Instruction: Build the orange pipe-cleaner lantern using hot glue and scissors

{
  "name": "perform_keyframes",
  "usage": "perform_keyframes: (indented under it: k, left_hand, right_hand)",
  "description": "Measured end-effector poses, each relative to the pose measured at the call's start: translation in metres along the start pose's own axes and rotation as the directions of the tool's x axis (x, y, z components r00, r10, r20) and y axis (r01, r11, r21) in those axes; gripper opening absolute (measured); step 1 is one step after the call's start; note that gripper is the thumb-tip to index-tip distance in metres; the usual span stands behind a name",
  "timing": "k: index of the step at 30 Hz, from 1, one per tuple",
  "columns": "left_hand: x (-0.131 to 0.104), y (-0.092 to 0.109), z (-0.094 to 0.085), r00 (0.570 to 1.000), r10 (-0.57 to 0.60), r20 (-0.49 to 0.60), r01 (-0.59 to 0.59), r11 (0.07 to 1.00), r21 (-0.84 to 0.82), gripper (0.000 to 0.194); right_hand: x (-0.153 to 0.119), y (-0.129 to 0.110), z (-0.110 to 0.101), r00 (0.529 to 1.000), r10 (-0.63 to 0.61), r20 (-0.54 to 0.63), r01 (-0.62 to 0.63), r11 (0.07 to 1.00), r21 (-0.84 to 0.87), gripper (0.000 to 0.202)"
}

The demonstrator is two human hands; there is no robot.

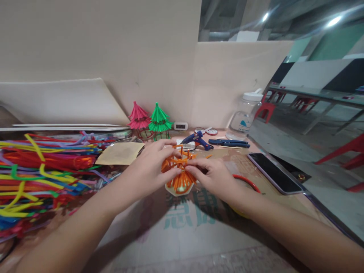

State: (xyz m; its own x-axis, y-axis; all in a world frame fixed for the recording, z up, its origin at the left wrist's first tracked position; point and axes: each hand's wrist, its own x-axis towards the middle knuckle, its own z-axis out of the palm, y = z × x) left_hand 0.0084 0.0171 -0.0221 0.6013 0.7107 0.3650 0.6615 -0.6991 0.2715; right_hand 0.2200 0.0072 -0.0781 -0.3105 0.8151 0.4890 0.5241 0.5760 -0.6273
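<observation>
An orange pipe-cleaner model (182, 182), with rods fanned out around a middle and short posts rising on top, sits on a pale, many-sided base (178, 194) on the table. My left hand (157, 163) curls round its left side, thumb on the front and fingers over the top. From the right, my right hand (209, 172) pinches the model near its middle with thumb and forefinger. The fingers hide part of its upper half. Behind it lies a blue glue gun (196, 139).
Many coloured pipe cleaners (42, 174) heap up at left. Pink (138, 117) and green (159, 119) pagoda-shaped models stand by the wall, beside a small clock (181, 126). Dark-blue pliers (229, 143), a clear bottle (241, 117) and a phone (274, 172) lie or stand at right.
</observation>
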Motion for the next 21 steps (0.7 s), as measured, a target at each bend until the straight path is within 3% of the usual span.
perform_keyframes:
  k: [8, 12, 16, 18, 21]
  left_hand:
    - [0.0, 0.0, 0.001, 1.0, -0.007, 0.008, 0.007, 1.0, 0.003, 0.02]
    - [0.0, -0.003, 0.003, 1.0, -0.005, -0.009, 0.004, 1.0, -0.015, 0.027]
    - [0.003, -0.004, 0.005, 0.999, -0.026, -0.035, 0.023, 0.995, -0.097, 0.035]
    - [0.005, -0.004, 0.006, 0.998, -0.039, -0.046, 0.031, 0.987, -0.156, 0.037]
    - [0.006, -0.009, 0.007, 1.0, -0.017, -0.017, 0.013, 0.971, -0.238, 0.039]
  right_hand:
    - [-0.001, 0.001, 0.003, 1.0, 0.029, 0.007, -0.029, 1.0, -0.012, 0.02]
    - [0.003, -0.006, -0.015, 0.998, -0.012, -0.064, 0.011, 1.0, -0.024, 0.02]
    - [0.014, 0.001, -0.036, 0.991, 0.024, -0.13, -0.03, 0.999, -0.043, 0.018]
    - [0.018, 0.014, -0.037, 0.992, 0.077, -0.097, -0.076, 0.997, 0.017, 0.027]
    - [0.02, 0.034, -0.029, 0.978, 0.188, 0.087, -0.203, 0.956, 0.213, 0.043]
